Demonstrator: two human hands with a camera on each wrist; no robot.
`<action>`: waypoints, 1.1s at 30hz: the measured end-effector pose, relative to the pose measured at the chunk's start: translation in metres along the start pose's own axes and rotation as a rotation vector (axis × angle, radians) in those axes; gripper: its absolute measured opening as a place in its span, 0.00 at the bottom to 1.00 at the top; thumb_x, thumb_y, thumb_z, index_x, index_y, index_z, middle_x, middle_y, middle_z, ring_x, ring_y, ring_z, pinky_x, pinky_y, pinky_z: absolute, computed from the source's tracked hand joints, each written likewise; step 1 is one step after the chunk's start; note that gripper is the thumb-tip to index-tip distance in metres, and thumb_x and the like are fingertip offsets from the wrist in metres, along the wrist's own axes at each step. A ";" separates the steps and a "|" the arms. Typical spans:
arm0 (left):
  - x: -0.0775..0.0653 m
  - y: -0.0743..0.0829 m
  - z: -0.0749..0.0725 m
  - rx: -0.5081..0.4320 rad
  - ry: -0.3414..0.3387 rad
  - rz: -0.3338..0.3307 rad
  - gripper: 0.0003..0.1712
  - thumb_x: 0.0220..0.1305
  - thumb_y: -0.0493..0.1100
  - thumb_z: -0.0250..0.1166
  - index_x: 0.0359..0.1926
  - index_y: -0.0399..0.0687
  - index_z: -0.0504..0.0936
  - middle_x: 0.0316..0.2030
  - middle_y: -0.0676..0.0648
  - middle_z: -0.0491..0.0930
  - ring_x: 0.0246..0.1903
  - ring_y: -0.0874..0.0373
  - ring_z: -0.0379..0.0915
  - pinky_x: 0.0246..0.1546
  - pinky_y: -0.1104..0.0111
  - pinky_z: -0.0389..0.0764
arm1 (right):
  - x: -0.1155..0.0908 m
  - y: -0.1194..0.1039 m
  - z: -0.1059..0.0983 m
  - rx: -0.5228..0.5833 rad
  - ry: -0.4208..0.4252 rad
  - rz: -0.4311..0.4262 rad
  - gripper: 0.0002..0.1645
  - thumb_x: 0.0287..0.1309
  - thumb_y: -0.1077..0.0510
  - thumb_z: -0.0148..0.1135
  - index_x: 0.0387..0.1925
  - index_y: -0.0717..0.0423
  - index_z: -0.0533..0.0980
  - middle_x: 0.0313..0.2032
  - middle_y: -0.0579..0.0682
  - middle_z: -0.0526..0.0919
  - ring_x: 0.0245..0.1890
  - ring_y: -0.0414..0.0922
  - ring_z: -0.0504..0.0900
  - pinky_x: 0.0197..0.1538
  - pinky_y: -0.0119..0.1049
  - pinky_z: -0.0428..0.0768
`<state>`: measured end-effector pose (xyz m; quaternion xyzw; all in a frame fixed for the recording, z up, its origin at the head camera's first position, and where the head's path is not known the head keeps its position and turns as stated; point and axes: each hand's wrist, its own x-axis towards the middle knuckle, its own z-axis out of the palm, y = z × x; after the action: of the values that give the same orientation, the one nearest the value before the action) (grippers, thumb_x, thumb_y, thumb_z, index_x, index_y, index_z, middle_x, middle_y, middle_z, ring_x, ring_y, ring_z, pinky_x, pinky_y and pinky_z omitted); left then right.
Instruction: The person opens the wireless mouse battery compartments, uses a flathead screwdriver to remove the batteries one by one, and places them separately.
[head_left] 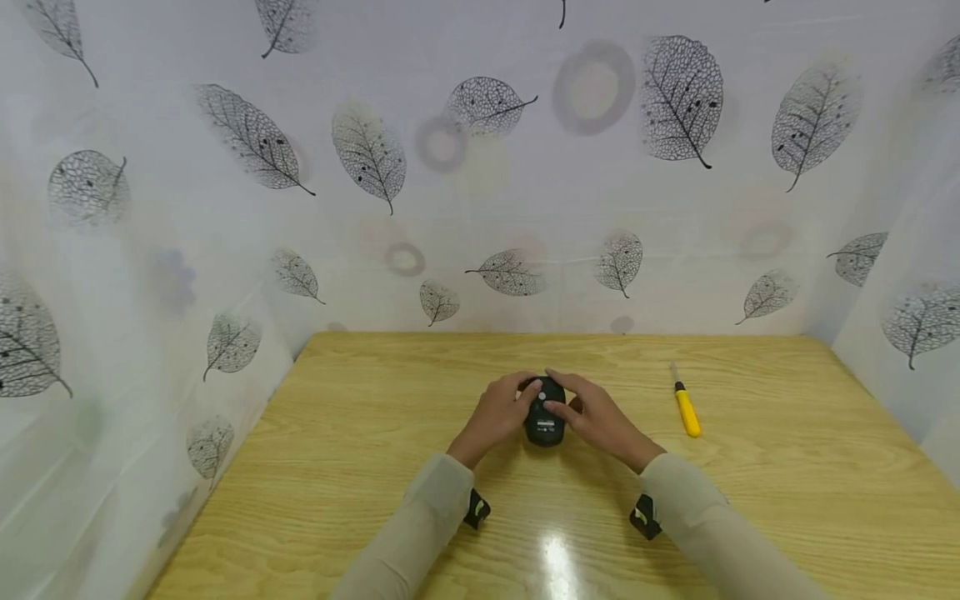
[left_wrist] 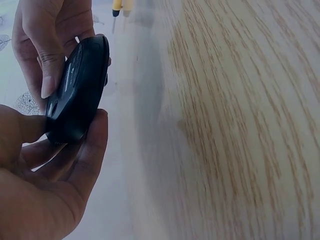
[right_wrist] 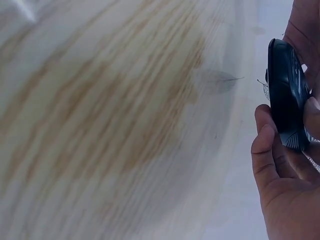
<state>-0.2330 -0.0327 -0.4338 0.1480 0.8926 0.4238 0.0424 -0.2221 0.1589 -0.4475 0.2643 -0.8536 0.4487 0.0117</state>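
Observation:
A black computer mouse (head_left: 545,425) is held between both hands above the table, its labelled underside turned up toward the head view. My left hand (head_left: 497,415) grips its left side, with the thumb on the underside. From the other side my right hand (head_left: 600,418) pinches it, thumb also on the underside. In the left wrist view the mouse (left_wrist: 82,90) stands on edge, with fingers curled behind it. The right wrist view shows the mouse (right_wrist: 286,95) side-on, and part of the right hand is cut off by the frame.
A screwdriver (head_left: 686,410) with a yellow handle lies on the wooden table (head_left: 360,417), right of the hands. Behind and at both sides hangs a pale curtain (head_left: 510,200) printed with leaves. Black devices (head_left: 476,510) sit at both wrists.

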 end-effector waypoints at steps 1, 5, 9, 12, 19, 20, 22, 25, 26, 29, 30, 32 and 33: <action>0.000 0.000 0.000 -0.006 0.002 -0.003 0.24 0.81 0.51 0.51 0.66 0.42 0.76 0.59 0.43 0.79 0.61 0.47 0.74 0.62 0.51 0.76 | 0.000 0.000 0.000 0.002 0.001 -0.006 0.34 0.71 0.62 0.61 0.72 0.69 0.63 0.62 0.66 0.75 0.30 0.40 0.80 0.33 0.33 0.81; 0.000 -0.001 0.000 -0.034 0.017 -0.006 0.23 0.80 0.53 0.52 0.65 0.45 0.78 0.55 0.45 0.81 0.57 0.49 0.77 0.58 0.52 0.78 | 0.001 0.000 0.000 0.002 0.008 -0.018 0.33 0.70 0.62 0.61 0.71 0.69 0.65 0.60 0.65 0.77 0.28 0.42 0.80 0.31 0.32 0.81; 0.000 -0.002 0.001 -0.041 0.029 -0.002 0.22 0.80 0.53 0.53 0.63 0.47 0.80 0.53 0.46 0.82 0.54 0.51 0.78 0.56 0.53 0.80 | 0.001 0.000 0.000 -0.008 0.015 -0.019 0.32 0.70 0.61 0.62 0.70 0.69 0.66 0.59 0.64 0.78 0.26 0.41 0.78 0.29 0.32 0.79; 0.001 -0.002 0.001 -0.033 0.030 -0.007 0.22 0.80 0.53 0.53 0.63 0.47 0.80 0.53 0.46 0.82 0.53 0.51 0.78 0.55 0.53 0.80 | 0.002 0.000 0.000 -0.020 0.016 -0.018 0.31 0.70 0.61 0.62 0.70 0.69 0.67 0.59 0.64 0.78 0.26 0.40 0.76 0.29 0.32 0.79; -0.001 -0.003 0.000 -0.033 0.028 0.013 0.21 0.79 0.51 0.54 0.62 0.45 0.81 0.53 0.44 0.83 0.52 0.49 0.79 0.53 0.53 0.81 | 0.001 0.000 0.001 0.002 0.005 0.003 0.32 0.70 0.62 0.62 0.70 0.69 0.66 0.62 0.67 0.75 0.36 0.45 0.84 0.34 0.34 0.83; -0.001 -0.004 0.000 -0.035 0.029 0.017 0.21 0.79 0.51 0.54 0.62 0.45 0.81 0.53 0.44 0.83 0.52 0.49 0.80 0.53 0.53 0.81 | 0.001 0.000 0.001 0.014 0.002 0.010 0.32 0.70 0.62 0.62 0.70 0.69 0.66 0.63 0.67 0.74 0.37 0.46 0.85 0.34 0.34 0.84; -0.001 -0.004 -0.001 -0.035 0.028 0.025 0.21 0.79 0.51 0.54 0.62 0.46 0.81 0.54 0.44 0.83 0.53 0.49 0.80 0.54 0.53 0.81 | 0.001 0.001 0.001 0.045 -0.002 0.022 0.33 0.69 0.63 0.62 0.71 0.68 0.65 0.65 0.69 0.72 0.39 0.48 0.87 0.36 0.35 0.86; 0.000 -0.005 -0.002 -0.040 0.026 0.025 0.22 0.79 0.52 0.54 0.63 0.47 0.81 0.56 0.45 0.83 0.54 0.50 0.79 0.55 0.53 0.80 | 0.002 0.002 0.001 0.077 0.004 0.021 0.33 0.68 0.64 0.63 0.71 0.67 0.66 0.65 0.70 0.71 0.40 0.51 0.88 0.38 0.36 0.88; 0.001 -0.006 -0.002 -0.042 0.026 0.027 0.22 0.79 0.52 0.54 0.63 0.47 0.80 0.56 0.45 0.82 0.54 0.50 0.79 0.55 0.52 0.80 | 0.002 0.003 0.001 0.082 0.009 0.015 0.33 0.68 0.64 0.63 0.71 0.67 0.66 0.65 0.70 0.71 0.41 0.52 0.88 0.39 0.36 0.88; 0.002 -0.007 -0.002 -0.049 0.025 0.026 0.23 0.79 0.53 0.54 0.64 0.47 0.80 0.57 0.45 0.82 0.54 0.49 0.79 0.56 0.52 0.80 | 0.003 0.003 0.001 0.084 0.017 0.003 0.32 0.67 0.65 0.64 0.70 0.67 0.68 0.64 0.69 0.72 0.42 0.54 0.88 0.39 0.36 0.88; 0.002 -0.007 -0.002 -0.050 0.025 0.025 0.23 0.79 0.53 0.54 0.64 0.47 0.80 0.57 0.45 0.82 0.55 0.49 0.79 0.56 0.52 0.80 | 0.004 0.003 0.001 0.080 0.018 0.001 0.32 0.67 0.65 0.64 0.69 0.67 0.69 0.64 0.69 0.73 0.42 0.54 0.88 0.39 0.35 0.88; 0.003 -0.008 -0.001 -0.049 0.025 0.021 0.23 0.79 0.53 0.54 0.63 0.47 0.80 0.57 0.45 0.82 0.54 0.49 0.79 0.56 0.52 0.80 | 0.005 0.003 0.001 0.072 0.020 0.002 0.31 0.66 0.65 0.65 0.68 0.68 0.69 0.63 0.68 0.74 0.43 0.54 0.88 0.38 0.34 0.87; 0.003 -0.009 -0.001 -0.049 0.025 0.018 0.23 0.79 0.53 0.54 0.63 0.47 0.81 0.57 0.45 0.82 0.54 0.49 0.79 0.56 0.52 0.80 | 0.005 0.002 0.002 0.071 0.021 0.004 0.31 0.66 0.65 0.65 0.68 0.68 0.69 0.63 0.68 0.74 0.43 0.54 0.88 0.38 0.33 0.87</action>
<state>-0.2385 -0.0375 -0.4397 0.1496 0.8809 0.4479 0.0309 -0.2275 0.1565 -0.4490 0.2580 -0.8376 0.4814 0.0102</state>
